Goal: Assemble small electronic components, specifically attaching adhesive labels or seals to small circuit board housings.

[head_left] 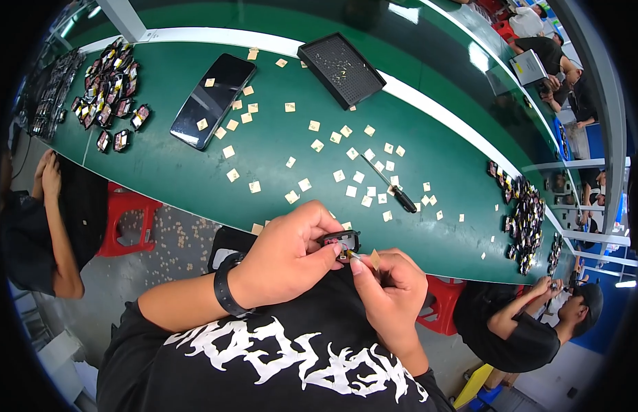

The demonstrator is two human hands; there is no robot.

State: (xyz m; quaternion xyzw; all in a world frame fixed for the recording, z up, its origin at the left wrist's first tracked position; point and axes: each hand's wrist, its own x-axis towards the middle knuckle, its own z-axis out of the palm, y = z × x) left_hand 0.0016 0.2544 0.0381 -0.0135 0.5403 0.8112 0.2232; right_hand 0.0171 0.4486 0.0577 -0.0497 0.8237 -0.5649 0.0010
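Note:
My left hand [281,261], with a black band on its wrist, is closed around a small open black plastic casing [349,238]. Inside the casing sit small parts, with reddish and yellow bits showing. My right hand [391,288] is closed in a pinch right beside it, its thumb and fingertips at the casing's lower edge. A small tan paper square [375,259] sticks up between the right fingers. Something thin and pale at the right thumb tip meets the casing; it is too small to name. Both hands are just over the near edge of the green table [277,213].
Many tan paper squares [304,185] lie scattered over the table, around a screwdriver [394,187] and a dark smartphone [214,101]. A black tray [341,69] stands at the back. Piles of similar casings lie left [111,86] and right [527,220]. People sit either side.

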